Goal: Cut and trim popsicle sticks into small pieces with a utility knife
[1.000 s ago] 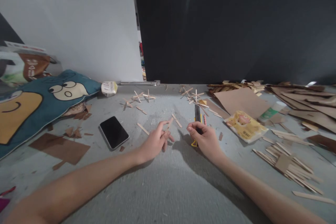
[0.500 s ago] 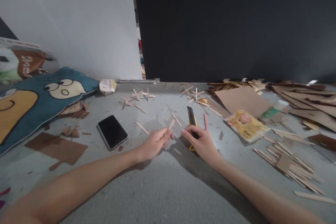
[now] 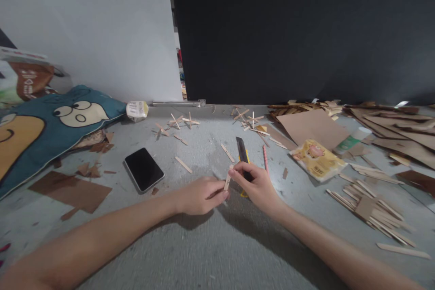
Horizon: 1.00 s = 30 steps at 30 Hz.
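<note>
My left hand [image 3: 200,195] is closed, thumb and fingers pinching the lower end of a short wooden craft stick [image 3: 227,183]. My right hand [image 3: 260,186] meets it at the upper end, thumb and index finger pressed on the wood. In the same right hand lies a yellow and black utility knife [image 3: 241,150], its dark end pointing away from me; the palm hides its middle. Just beyond the fingers another craft stick [image 3: 227,152] rests on the grey table [image 3: 217,253]. A red patterned thin stick [image 3: 265,157] lies right of the knife.
A phone [image 3: 144,169] and a blue cushion [image 3: 84,113] are on the left. Small crossed-stick pieces [image 3: 190,121] stand at the back. To the right lie a yellow packet [image 3: 316,159], a glue stick [image 3: 353,140], a bundle of craft sticks [image 3: 367,208] and cardboard sheets [image 3: 312,129].
My right hand has moved left with the knife, and its thumb and index finger now touch the craft stick. My left hand has turned the stick and shifted slightly right.
</note>
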Tool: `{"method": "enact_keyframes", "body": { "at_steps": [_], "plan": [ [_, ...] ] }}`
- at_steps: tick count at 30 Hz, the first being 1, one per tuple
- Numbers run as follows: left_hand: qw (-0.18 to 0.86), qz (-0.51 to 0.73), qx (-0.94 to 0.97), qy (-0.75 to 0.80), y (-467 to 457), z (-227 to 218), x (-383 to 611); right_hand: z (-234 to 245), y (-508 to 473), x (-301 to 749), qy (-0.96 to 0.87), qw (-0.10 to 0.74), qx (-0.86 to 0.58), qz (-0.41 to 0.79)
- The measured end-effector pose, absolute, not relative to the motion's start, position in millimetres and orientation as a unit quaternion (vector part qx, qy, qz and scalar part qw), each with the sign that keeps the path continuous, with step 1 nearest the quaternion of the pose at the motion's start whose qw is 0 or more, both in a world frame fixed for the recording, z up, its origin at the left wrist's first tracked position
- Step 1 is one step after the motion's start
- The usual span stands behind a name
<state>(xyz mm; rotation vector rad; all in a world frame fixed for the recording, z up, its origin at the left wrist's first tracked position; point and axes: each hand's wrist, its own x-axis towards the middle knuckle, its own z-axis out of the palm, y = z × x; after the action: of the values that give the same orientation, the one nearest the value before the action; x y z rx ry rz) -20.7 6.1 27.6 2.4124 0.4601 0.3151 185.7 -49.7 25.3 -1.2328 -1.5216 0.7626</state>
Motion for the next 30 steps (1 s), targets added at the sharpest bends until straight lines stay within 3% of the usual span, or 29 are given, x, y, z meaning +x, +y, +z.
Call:
{"method": "enact_keyframes", "body": {
  "at_steps": [6,13,17,25,30],
  "plan": [
    [0.296,0.139,0.933,0.152,4.7,27.3,-19.8,28.0,-48.5,188.9,-0.642,0.473,-0.509,0.324],
    [0.235,0.16,0.939,0.196,0.1,24.6,-11.2,25.4,-38.1,195.2,-0.727,0.306,-0.543,0.29],
    [0.213,0.157,0.924,0.276,-0.7,24.9,-8.1,20.9,-38.6,194.1,-0.743,0.258,-0.568,0.242],
    [0.182,0.166,0.919,0.308,-0.1,20.8,-8.2,18.9,-38.5,206.9,-0.699,0.387,-0.557,0.224],
    [0.166,0.2,0.907,0.332,1.4,16.4,-8.8,13.9,-32.9,219.7,-0.721,0.414,-0.527,0.173]
  ]
}}
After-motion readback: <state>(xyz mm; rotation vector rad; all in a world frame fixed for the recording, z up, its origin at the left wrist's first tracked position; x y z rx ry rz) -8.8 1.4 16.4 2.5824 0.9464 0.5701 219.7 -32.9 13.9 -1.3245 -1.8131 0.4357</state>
